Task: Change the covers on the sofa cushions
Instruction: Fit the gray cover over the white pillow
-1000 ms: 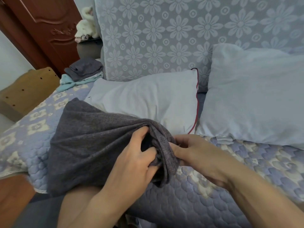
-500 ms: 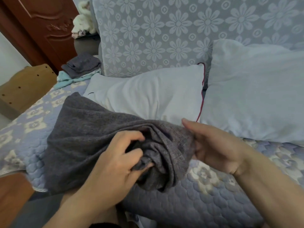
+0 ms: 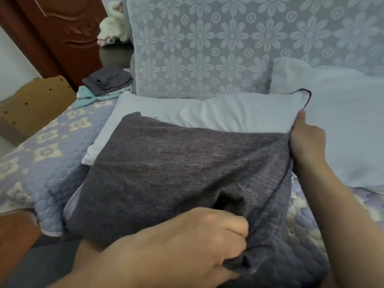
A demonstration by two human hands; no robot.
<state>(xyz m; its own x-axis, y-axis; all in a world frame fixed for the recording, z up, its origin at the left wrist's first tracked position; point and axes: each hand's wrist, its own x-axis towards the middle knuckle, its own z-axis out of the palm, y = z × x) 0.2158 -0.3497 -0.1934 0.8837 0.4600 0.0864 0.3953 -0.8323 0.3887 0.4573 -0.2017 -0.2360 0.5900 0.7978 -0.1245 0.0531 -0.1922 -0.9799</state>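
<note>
The sofa seat wears a quilted lilac cover with cream flowers; the backrest behind it is grey with a pale daisy print. A dark wooden door stands at upper left, with a tan board below it.

2 white cushions lie on the seat. The near cushion has dark red piping at its right corner; the second cushion leans against the backrest to its right. A grey cover lies spread over the near cushion's front part and reaches down toward you.

Your left hand grips the cover's bunched near edge, fingers curled tight into the fabric beside a dark opening. Your right hand holds the cover's far right corner against the near cushion's right edge, thumb up along the piping; its fingers are hidden behind the fabric.

At the seat's far left end sits a folded pile, grey cloth over pale teal. A white plush toy rests above it.
</note>
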